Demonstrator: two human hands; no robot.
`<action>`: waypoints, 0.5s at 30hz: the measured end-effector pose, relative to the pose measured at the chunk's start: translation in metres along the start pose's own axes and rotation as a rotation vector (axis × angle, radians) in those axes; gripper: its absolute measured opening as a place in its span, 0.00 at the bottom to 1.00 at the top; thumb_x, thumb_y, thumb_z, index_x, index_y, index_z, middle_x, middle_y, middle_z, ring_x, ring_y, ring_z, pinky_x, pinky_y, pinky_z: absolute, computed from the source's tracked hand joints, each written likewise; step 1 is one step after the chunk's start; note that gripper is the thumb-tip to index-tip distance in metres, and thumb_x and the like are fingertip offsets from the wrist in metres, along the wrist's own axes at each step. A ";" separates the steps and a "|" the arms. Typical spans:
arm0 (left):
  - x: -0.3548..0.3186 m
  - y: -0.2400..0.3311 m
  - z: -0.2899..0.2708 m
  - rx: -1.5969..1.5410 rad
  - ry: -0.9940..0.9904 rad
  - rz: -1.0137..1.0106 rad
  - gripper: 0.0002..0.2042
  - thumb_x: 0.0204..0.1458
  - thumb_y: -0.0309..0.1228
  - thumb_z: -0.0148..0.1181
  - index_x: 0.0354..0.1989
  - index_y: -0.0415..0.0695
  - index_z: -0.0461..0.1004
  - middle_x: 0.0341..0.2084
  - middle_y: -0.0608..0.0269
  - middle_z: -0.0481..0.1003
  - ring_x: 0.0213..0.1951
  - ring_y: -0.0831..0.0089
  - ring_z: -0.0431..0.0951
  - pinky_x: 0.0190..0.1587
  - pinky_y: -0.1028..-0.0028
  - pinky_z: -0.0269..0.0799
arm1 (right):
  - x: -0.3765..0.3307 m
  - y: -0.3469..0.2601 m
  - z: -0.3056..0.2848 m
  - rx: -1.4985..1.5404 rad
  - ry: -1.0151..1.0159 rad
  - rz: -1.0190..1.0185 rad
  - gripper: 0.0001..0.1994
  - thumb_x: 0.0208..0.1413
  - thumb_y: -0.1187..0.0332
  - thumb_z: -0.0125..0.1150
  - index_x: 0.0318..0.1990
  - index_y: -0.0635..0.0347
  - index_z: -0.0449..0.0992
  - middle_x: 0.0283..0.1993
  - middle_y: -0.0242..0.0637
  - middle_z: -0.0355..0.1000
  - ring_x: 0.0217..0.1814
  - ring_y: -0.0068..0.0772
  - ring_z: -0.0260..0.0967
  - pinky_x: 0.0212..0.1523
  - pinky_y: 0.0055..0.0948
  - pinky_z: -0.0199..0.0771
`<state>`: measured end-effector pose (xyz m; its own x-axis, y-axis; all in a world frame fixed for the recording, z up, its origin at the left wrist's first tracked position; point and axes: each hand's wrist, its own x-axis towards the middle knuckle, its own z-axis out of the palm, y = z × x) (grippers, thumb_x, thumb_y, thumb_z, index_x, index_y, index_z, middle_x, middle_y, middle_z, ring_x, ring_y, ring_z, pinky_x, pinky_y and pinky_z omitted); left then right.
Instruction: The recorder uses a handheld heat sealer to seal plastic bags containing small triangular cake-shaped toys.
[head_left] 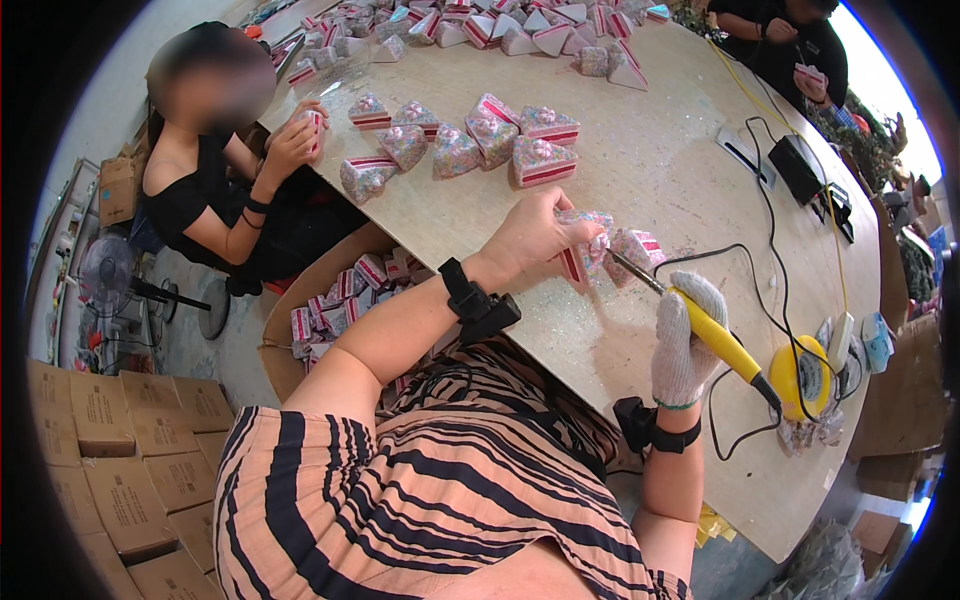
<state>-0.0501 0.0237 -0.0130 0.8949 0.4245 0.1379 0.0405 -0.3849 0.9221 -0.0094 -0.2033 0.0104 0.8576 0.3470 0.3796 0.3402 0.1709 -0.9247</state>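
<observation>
Gloved right hand (684,340) wrapped around yellow soldering iron (716,336), tip at 11 o'clock touching glittery cake wedge (596,245), pinched by left hand (530,235) fingers on tabletop (660,150). Probably light, crushable; best gripped at sides. More wedges (470,140) at 12 o'clock.

Left hand (535,232), bare, grips a glittery pink wedge-shaped cake-slice ornament (590,250) above the pale wooden tabletop (660,170). Right hand (685,340), in a white knit glove, holds a yellow-handled soldering iron (712,335), metal tip touching the ornament. More wedge ornaments (470,140) lie farther back.
</observation>
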 end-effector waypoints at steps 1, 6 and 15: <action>0.000 0.000 0.000 0.000 -0.001 0.000 0.19 0.43 0.40 0.65 0.30 0.35 0.68 0.20 0.63 0.72 0.20 0.84 0.69 0.20 0.81 0.64 | 0.000 0.000 0.000 -0.008 0.002 -0.001 0.11 0.47 0.77 0.63 0.40 0.65 0.73 0.39 0.36 0.73 0.41 0.24 0.68 0.45 0.24 0.67; 0.002 -0.002 0.000 0.087 0.005 0.031 0.19 0.42 0.40 0.65 0.29 0.35 0.68 0.20 0.63 0.72 0.20 0.84 0.69 0.20 0.81 0.64 | 0.002 0.000 0.002 -0.028 0.000 -0.028 0.10 0.48 0.77 0.62 0.40 0.65 0.74 0.39 0.36 0.73 0.41 0.24 0.68 0.45 0.24 0.67; 0.000 0.011 -0.004 -0.167 -0.091 -0.131 0.20 0.45 0.41 0.64 0.32 0.35 0.67 0.20 0.62 0.72 0.17 0.83 0.69 0.16 0.82 0.62 | 0.002 0.004 -0.011 0.017 0.106 -0.026 0.10 0.48 0.78 0.61 0.40 0.65 0.73 0.40 0.36 0.72 0.42 0.25 0.67 0.47 0.25 0.66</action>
<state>-0.0515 0.0228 -0.0016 0.9236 0.3833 -0.0130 0.0913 -0.1867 0.9782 -0.0024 -0.2118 0.0072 0.8847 0.2431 0.3978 0.3574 0.1942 -0.9135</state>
